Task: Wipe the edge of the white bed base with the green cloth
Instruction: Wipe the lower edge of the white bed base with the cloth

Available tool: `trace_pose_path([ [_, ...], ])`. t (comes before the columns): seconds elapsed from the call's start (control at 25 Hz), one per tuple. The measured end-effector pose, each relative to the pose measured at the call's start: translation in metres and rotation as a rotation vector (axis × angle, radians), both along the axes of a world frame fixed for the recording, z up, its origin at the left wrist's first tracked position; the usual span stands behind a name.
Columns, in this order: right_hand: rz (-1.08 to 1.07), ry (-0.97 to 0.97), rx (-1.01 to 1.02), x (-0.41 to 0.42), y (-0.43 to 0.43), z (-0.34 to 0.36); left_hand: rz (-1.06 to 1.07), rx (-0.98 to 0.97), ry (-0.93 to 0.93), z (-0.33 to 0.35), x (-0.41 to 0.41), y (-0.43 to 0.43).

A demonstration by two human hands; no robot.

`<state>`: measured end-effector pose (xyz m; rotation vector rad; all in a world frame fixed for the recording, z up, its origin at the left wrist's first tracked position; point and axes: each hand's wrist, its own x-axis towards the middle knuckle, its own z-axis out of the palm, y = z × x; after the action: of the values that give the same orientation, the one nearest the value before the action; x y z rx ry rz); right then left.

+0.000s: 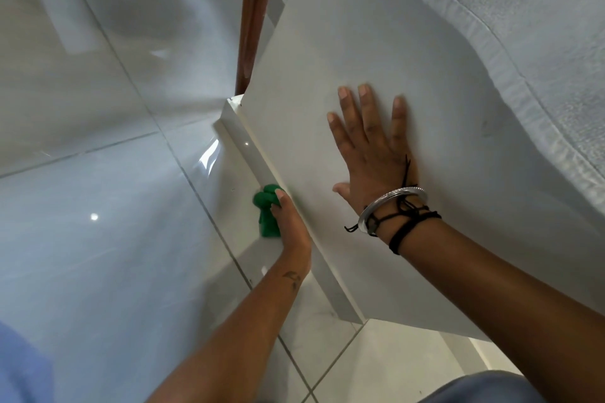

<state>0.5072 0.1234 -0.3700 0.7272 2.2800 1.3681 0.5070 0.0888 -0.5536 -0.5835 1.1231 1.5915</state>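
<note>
Green cloth (267, 212), bunched & clamped in left hand (288, 222) at bed base (327, 52) edge, approx 7 o'clock of right hand (373, 154) laid flat w/ fingers apart, is best dragged w/ firm, steady pressure along the lip twd 11 o'clock.
</note>
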Motion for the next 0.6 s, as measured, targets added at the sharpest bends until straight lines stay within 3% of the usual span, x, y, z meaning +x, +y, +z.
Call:
trace_pose_path([
  [0.2,0.015,-0.020,0.024,-0.004,0.006,-0.006,0.023,0.063,-0.035,0.010,0.049,-0.023],
  [0.4,-0.004,-0.031,-0.007,-0.012,0.007,-0.007,-0.168,0.014,-0.168,0.024,0.109,-0.061],
  [0.6,-0.046,0.001,-0.006,-0.034,0.003,-0.012,-0.162,-0.324,0.038,0.015,0.096,-0.049],
])
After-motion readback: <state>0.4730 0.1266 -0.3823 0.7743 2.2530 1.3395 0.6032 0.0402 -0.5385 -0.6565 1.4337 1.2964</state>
